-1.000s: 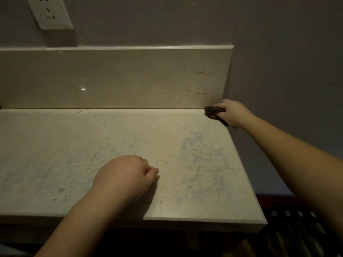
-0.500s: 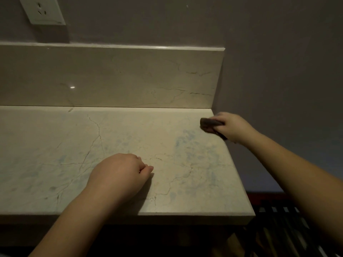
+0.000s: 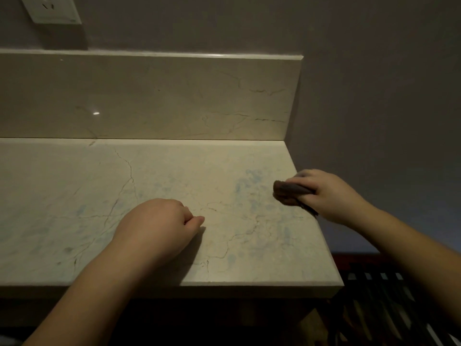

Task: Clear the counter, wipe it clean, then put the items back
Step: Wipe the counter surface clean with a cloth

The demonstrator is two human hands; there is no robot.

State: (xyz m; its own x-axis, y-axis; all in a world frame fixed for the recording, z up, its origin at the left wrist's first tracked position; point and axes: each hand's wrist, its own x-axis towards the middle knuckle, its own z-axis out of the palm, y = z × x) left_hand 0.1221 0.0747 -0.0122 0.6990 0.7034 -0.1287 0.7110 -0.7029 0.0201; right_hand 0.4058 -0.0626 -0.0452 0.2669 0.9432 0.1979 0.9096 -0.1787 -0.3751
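The pale marble counter (image 3: 74,196) fills the view, veined and with faint bluish smears toward its right side. My right hand (image 3: 329,193) is at the counter's right edge, gripping a dark brown cloth (image 3: 287,192) that is pressed flat on the surface. My left hand (image 3: 162,226) rests on the counter near the middle front, fingers curled into a loose fist with nothing in it. No other items stand on the counter.
A marble backsplash (image 3: 149,96) rises behind the counter, with a white wall socket (image 3: 51,8) above it at the top left. A grey wall (image 3: 374,96) runs along the right. Below the right corner lies a dark slatted thing (image 3: 389,295).
My right hand has dragged the cloth from the back right corner toward me along the counter's right edge. My left hand has stayed in place.
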